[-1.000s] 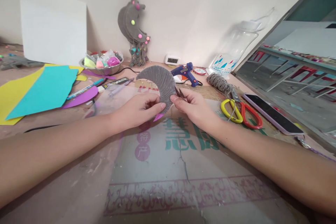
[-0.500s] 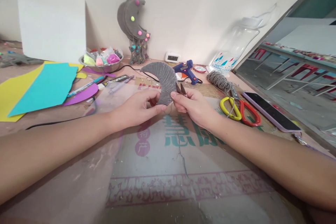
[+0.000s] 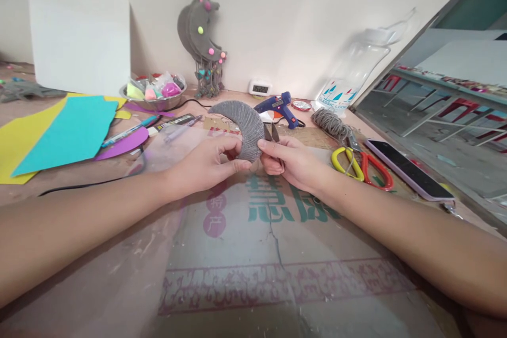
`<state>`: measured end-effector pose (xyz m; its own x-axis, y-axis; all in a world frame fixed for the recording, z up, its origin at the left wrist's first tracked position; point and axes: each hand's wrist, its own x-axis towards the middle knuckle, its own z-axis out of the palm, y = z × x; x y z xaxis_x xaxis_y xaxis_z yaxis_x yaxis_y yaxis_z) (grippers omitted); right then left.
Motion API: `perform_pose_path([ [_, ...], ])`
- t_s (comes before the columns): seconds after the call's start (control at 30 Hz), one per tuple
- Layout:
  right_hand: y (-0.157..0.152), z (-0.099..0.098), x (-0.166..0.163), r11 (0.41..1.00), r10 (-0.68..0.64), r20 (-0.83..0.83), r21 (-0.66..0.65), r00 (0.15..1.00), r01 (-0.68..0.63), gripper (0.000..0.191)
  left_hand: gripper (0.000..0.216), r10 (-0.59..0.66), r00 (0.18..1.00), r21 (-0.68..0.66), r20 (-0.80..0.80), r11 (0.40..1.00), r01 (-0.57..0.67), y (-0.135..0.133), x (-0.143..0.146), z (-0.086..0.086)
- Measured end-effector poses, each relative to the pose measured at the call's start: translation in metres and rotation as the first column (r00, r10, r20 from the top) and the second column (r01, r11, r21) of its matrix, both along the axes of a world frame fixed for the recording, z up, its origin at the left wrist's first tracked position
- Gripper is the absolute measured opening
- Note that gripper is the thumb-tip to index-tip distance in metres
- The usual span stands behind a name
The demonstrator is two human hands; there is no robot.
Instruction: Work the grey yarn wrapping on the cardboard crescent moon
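A grey yarn-wrapped crescent (image 3: pixel 245 125) is held upright above the table, near its middle. My left hand (image 3: pixel 206 162) pinches the crescent's lower end from the left, fingers closed on it. My right hand (image 3: pixel 291 161) grips the same lower end from the right. The dark blades of small snips (image 3: pixel 272 132) stick up from that hand's fingers.
Under my arms lies printed cardboard (image 3: pixel 273 253). Red-and-yellow scissors (image 3: pixel 362 169), a phone (image 3: pixel 407 169) and a grey yarn bundle (image 3: pixel 330 122) lie right. A blue glue gun (image 3: pixel 279 108), bowl of coloured bits (image 3: pixel 156 92), teal and yellow sheets (image 3: pixel 67 134) and a finished crescent decoration (image 3: pixel 202 31) stand behind.
The crescent has turned and dropped slightly between my hands, its top tip now pointing more to the left. Both hands stay on its lower end.
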<state>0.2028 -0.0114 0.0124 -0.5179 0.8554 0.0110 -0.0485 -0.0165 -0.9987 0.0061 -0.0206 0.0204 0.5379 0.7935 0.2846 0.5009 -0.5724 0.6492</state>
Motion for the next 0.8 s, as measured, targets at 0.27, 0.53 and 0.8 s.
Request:
perform_pose_path([
  [0.27, -0.005, -0.002, -0.006, 0.969, -0.137, 0.105, 0.220, 0.985, 0.111, 0.035, 0.036, -0.039, 0.995, -0.143, 0.088, 0.988, 0.051, 0.003, -0.002, -0.001],
  [0.53, -0.011, 0.027, 0.009, 0.731, -0.313, 0.415, 0.680, 0.854, -0.063, 0.030, 0.035, 0.020, 0.992, -0.223, 0.124, 0.975, 0.008, 0.004, -0.001, -0.004],
  [0.8, -0.011, 0.009, 0.034, 0.405, -0.546, 0.475, 0.871, 0.690, -0.280, 0.027, 0.038, 0.061, 0.997, -0.181, 0.055, 0.982, -0.050, 0.007, 0.000, -0.004],
])
